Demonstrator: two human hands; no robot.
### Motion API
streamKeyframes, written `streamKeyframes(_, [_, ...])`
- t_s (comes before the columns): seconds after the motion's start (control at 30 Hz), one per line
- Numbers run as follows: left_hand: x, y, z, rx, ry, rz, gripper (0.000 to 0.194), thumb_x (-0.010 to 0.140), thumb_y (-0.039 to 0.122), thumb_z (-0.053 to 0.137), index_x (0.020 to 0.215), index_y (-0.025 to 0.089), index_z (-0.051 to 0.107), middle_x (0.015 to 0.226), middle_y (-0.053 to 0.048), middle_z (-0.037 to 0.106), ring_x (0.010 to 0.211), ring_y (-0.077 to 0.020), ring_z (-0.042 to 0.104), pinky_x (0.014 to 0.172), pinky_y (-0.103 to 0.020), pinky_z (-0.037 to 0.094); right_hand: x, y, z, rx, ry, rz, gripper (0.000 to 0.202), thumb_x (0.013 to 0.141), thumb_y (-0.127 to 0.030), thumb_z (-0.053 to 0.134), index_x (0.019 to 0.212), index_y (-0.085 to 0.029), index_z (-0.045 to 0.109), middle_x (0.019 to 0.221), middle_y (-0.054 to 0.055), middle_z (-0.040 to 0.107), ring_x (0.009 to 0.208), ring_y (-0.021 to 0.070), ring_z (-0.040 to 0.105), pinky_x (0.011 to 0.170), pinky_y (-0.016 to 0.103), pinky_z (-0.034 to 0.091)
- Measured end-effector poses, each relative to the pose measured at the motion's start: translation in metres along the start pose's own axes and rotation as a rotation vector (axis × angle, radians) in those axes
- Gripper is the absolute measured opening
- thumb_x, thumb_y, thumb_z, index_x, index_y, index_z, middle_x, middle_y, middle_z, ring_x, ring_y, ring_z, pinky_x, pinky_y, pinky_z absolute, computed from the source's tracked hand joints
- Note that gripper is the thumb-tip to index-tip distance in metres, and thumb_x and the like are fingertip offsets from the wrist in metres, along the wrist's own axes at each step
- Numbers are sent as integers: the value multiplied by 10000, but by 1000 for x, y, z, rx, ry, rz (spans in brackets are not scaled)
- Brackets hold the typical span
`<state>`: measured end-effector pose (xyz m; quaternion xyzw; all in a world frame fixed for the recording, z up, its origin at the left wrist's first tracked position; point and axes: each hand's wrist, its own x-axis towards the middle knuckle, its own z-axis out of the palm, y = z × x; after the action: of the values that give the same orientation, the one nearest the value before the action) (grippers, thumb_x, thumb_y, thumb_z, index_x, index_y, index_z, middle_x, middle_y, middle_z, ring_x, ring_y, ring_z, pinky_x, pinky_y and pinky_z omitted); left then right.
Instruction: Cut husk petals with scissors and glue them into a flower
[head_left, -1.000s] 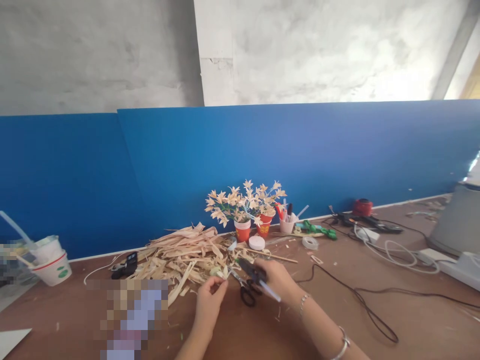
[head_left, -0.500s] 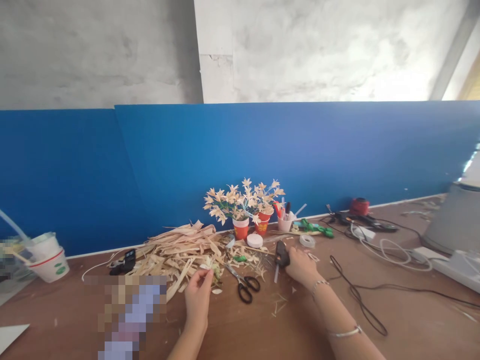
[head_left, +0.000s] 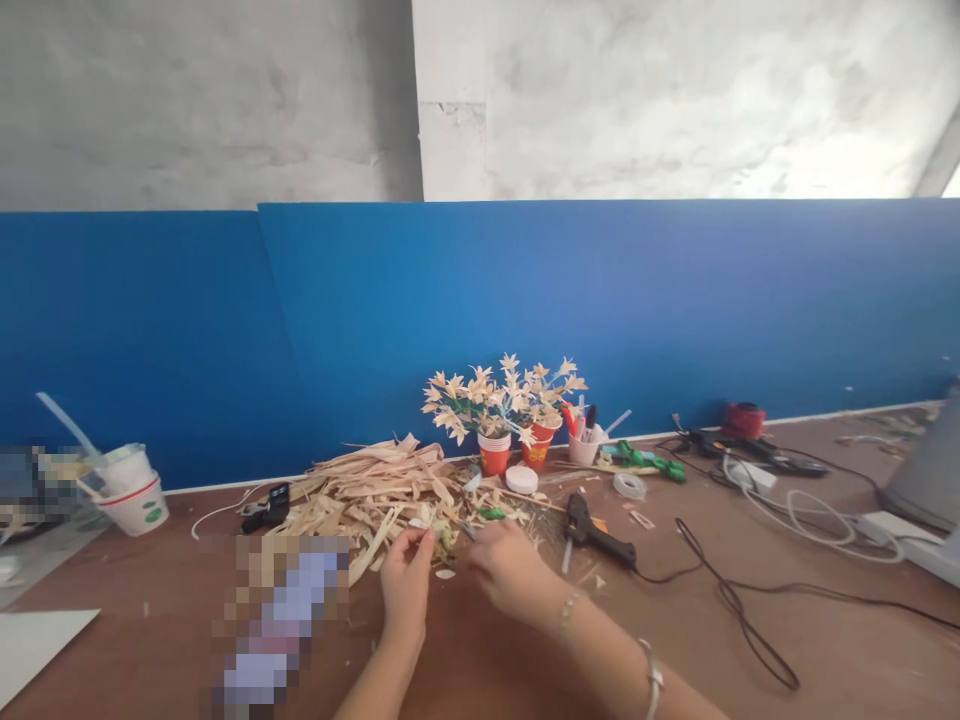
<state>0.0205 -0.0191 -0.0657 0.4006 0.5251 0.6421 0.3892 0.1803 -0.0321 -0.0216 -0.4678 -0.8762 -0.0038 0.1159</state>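
My left hand [head_left: 407,585] is closed in a pinch at the front of the husk pile, on a small pale piece [head_left: 424,519] that looks like a petal. My right hand [head_left: 510,568] is just to its right, over the spot where the scissors lay, its fingers bent; what they hold, if anything, is hidden. A black glue gun [head_left: 600,535] lies on the table to the right of my right hand. Dry pale husks [head_left: 375,485] are heaped behind my left hand. Pale husk flowers [head_left: 491,397] stand in red paper cups [head_left: 493,458] at the back.
A white tape roll [head_left: 629,486], a round white container [head_left: 522,479] and a cup of pens [head_left: 583,449] stand behind. Black cable [head_left: 739,600] loops at the right. White cups [head_left: 139,505] are at the left, and a blue partition [head_left: 600,300] runs along the back.
My right hand has let go of the glue gun and moved left, close to my left hand. The glue gun now lies on the table. The view has shifted slightly.
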Motion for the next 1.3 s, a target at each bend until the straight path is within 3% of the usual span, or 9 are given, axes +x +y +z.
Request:
streamKeyframes(0.07, [1,-1,-1,1,-12,14,388,552,525,678,655,155,622,495,27,539,478,-126,489,459,-217,373,12,-19,12,-45,-6,-146,152,775,-175,488,796,-165,639,828,74,638,828,205,536,753,334,326])
streamKeyframes(0.13, [2,-3,-1,4,-15,24,376,560,516,675,662,157,625,499,24,547,489,-135,502,471,-224,383,20,-28,20,-107,-22,-186,154,767,-185,508,812,-138,647,845,99,637,838,220,534,745,344,323])
streamKeyframes(0.37, [3,-5,2,-3,-3,31,369,571,511,671,663,156,629,512,11,560,501,-146,512,476,-233,387,27,-29,28,-136,2,-69,195,761,-154,499,877,-106,647,843,122,639,842,228,536,759,360,314])
streamKeyframes(0.57, [3,-4,2,-1,-1,4,371,555,517,675,649,162,629,486,17,544,479,-143,499,475,-237,381,25,-29,28,-119,-31,-54,175,753,-160,500,804,-112,660,822,130,634,848,240,533,772,371,314])
streamKeyframes(0.7, [4,-4,1,4,-5,-3,390,543,532,678,658,163,628,461,25,523,468,-144,489,464,-236,366,25,-27,34,-60,49,-15,166,759,-149,485,816,-110,636,829,131,631,840,232,534,792,371,318])
streamKeyframes(0.77, [4,-4,0,5,-16,-5,392,548,534,675,663,162,625,455,32,512,456,-134,474,452,-229,352,24,-24,37,75,145,72,136,752,-146,484,784,-136,616,822,99,629,830,212,533,785,351,331])
streamKeyframes(0.87, [2,-2,1,-3,-52,-17,361,574,506,672,658,162,607,457,48,493,427,-101,428,433,-208,325,24,-17,42,499,252,217,106,751,-159,470,738,-162,575,731,35,607,712,161,532,679,284,375])
streamKeyframes(1.03, [-3,2,3,-64,-123,-49,319,613,465,666,643,166,562,430,76,454,363,-55,352,392,-176,278,27,-8,48,1229,230,258,149,714,-311,573,691,-170,530,650,-13,568,624,137,530,627,264,409])
streamKeyframes(1.3, [-3,3,3,-68,-159,-40,317,619,445,677,666,158,552,501,50,520,376,-52,389,359,-160,253,26,-13,46,1582,229,248,274,581,-235,690,733,-194,465,590,-69,539,543,100,511,557,221,368])
